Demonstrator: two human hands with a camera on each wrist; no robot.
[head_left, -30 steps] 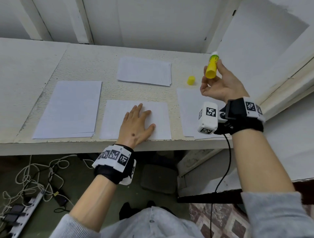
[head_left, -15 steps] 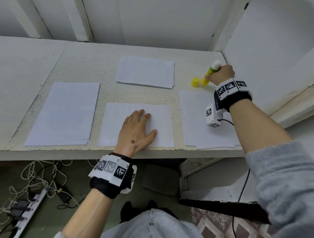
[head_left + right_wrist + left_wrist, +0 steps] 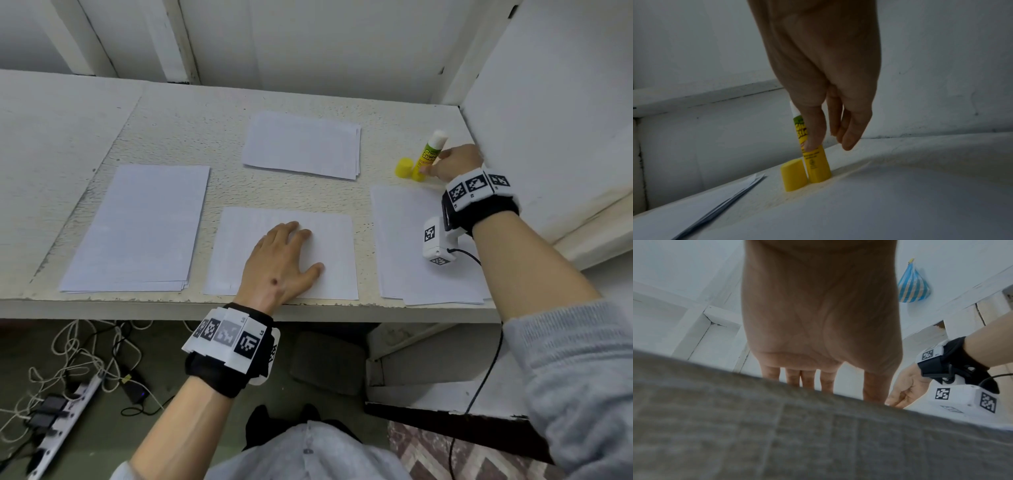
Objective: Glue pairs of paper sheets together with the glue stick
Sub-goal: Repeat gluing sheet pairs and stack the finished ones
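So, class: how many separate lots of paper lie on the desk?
4: a stack at the left; one at the back centre; the lot under the left hand, front centre; one front right. Sheets per lot cannot be counted.

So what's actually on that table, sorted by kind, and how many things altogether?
Paper lots: 4, namely the far stack, the left stack, the middle sheet under the left hand, and the right stack.
Glue stick: 1, upright, its exposed tip up, with the right hand on it.
Yellow cap: 1, beside the stick.
Total: 6.
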